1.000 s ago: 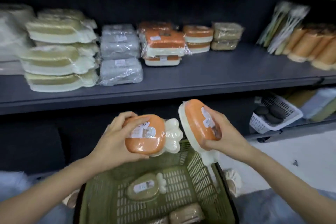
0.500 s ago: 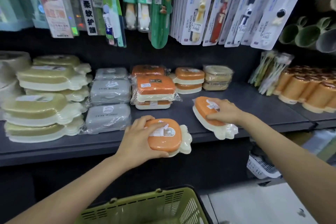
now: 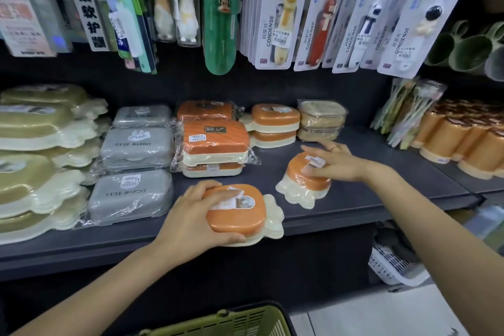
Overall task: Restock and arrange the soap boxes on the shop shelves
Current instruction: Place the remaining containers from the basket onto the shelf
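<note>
Since the earlier frames, both orange carrot-shaped soap boxes are sitting lower on the dark shelf (image 3: 354, 199) than they were when held above the green basket (image 3: 240, 320), and the right hand's box is now lying flat on the shelf surface rather than tilted on edge.

The shelf is carrying, toward its left edge, tall stacks of olive-and-cream soap boxes (image 3: 41, 161), then a pile of grey wrapped boxes (image 3: 133, 172), then a stack of rectangular orange boxes (image 3: 215, 142), with two more orange carrot boxes (image 3: 274, 124) and tan boxes (image 3: 320, 120) sitting along the back. Orange cups (image 3: 463, 142) are crowding the right end. Toothbrush packs (image 3: 313, 8) are hanging above.

The left hand (image 3: 196, 221) is gripping one orange soap box (image 3: 240, 213) at the shelf's front edge, fingers and thumb curled round its left end, its cream base overhanging the lip slightly. The right hand (image 3: 335, 163) is resting on the other orange soap box (image 3: 306, 180), mid-shelf, fingers spread fairly straight over its lid, not clasping it. The two boxes are lying near one another, not touching.
</note>
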